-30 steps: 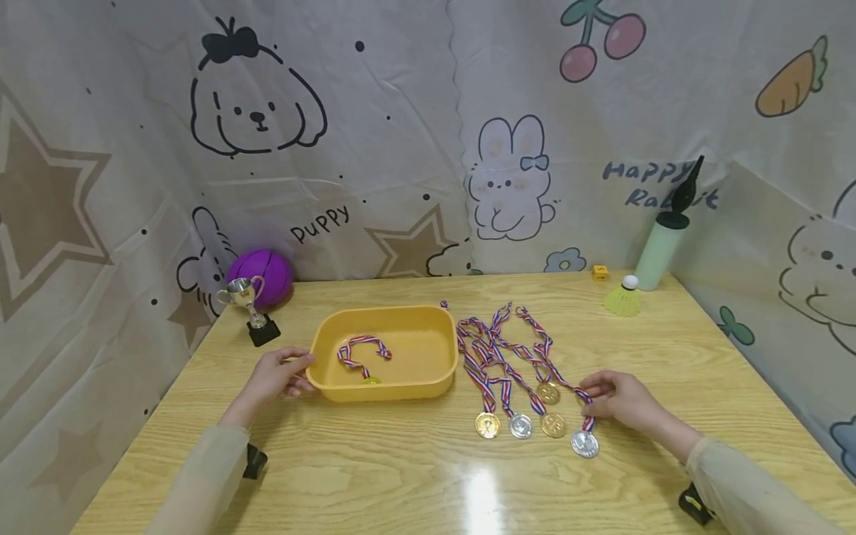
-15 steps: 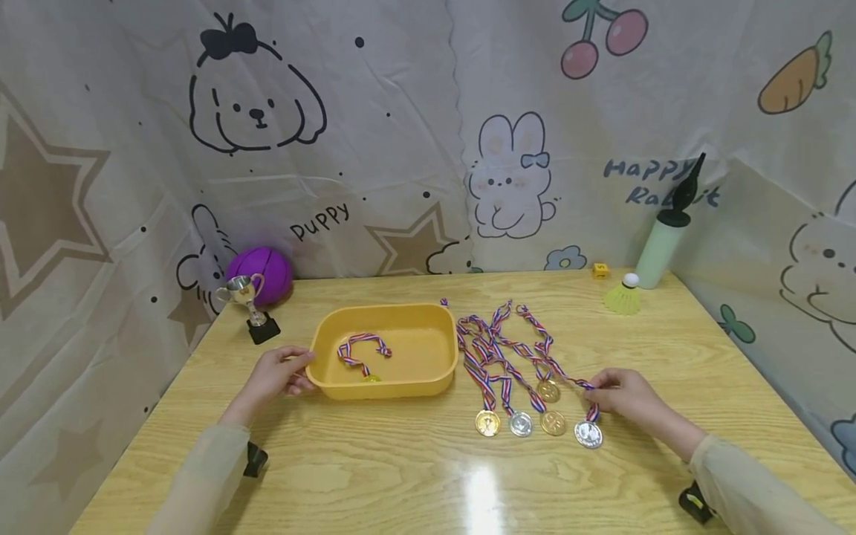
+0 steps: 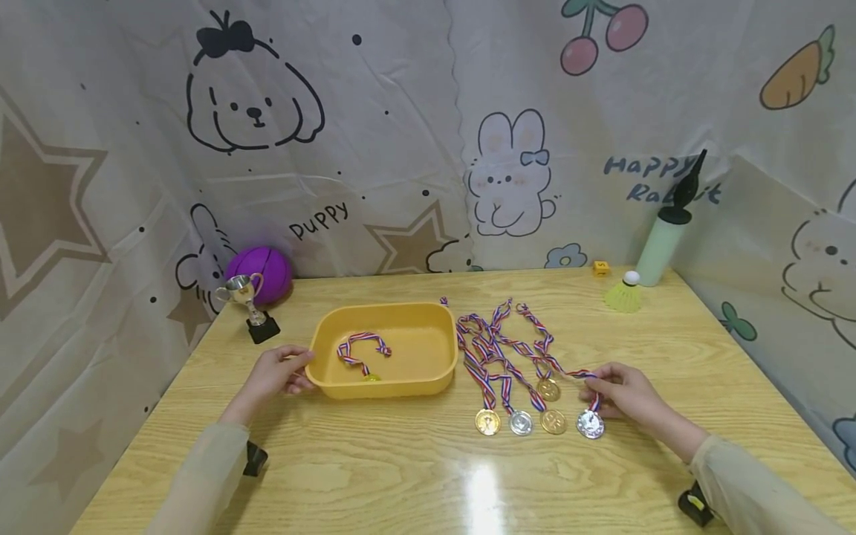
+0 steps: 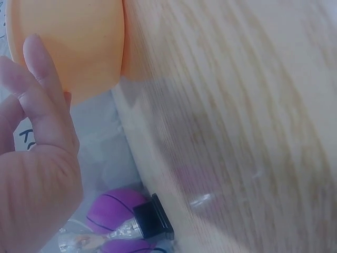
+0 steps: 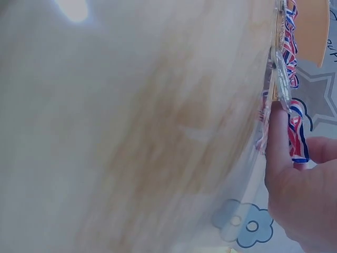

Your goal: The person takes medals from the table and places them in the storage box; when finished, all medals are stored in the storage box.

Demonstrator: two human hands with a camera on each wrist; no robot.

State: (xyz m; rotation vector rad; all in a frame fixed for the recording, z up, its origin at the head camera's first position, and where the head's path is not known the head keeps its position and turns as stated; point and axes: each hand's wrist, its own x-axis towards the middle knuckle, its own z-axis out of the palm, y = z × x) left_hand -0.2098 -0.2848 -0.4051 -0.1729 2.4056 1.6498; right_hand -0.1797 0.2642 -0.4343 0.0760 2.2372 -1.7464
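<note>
A yellow tray (image 3: 319,379) sits left of centre on the wooden table, with one ribboned medal (image 3: 363,352) inside. My left hand (image 3: 279,371) rests against the tray's left rim, fingers relaxed; the left wrist view shows the fingers (image 4: 39,100) beside the tray's wall (image 4: 79,42). Several medals lie right of the tray, among them two gold medals (image 3: 487,422) (image 3: 553,422) and a silver one (image 3: 520,423). My right hand (image 3: 618,394) pinches the striped ribbon (image 5: 296,132) of the rightmost silver medal (image 3: 591,424), which hangs just off the table.
A small silver trophy (image 3: 249,297) and a purple ball (image 3: 262,273) stand at the back left. At the back right are a pale green pump bottle (image 3: 662,249), a yellow shuttlecock (image 3: 623,295) and a small yellow die (image 3: 600,268). Printed cloth walls enclose the table.
My right hand has closed on the ribbon and drawn the rightmost silver medal up and slightly back from where it lay. The left hand and tray have not moved.
</note>
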